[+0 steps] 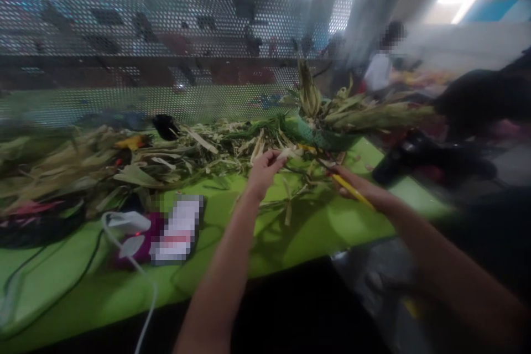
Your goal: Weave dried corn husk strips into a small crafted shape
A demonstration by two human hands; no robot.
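My left hand (262, 171) is over the green table, its thumb and fingers pinching a pale strip of corn husk (291, 152). To its right, my right hand (362, 183) is closed round a slim yellow-handled tool (352, 190). Blur hides the tool's far end, so its exact kind is unclear. Just beyond both hands lies a heap of dried corn husks (203, 141), with loose scraps (287, 204) on the table below them. Behind my hands stands a teal perforated basket (311, 131) holding long husks (309, 91).
A phone-like blurred object (178, 229) lies left of my arm, beside a purple power strip (143, 246) with white plugs and cords. Dark basket (41, 227) sits far left. Perforated screen (166, 38) rises behind the table. Another person (377, 69) is in the background; a dark blurred shape (477, 105) is at right.
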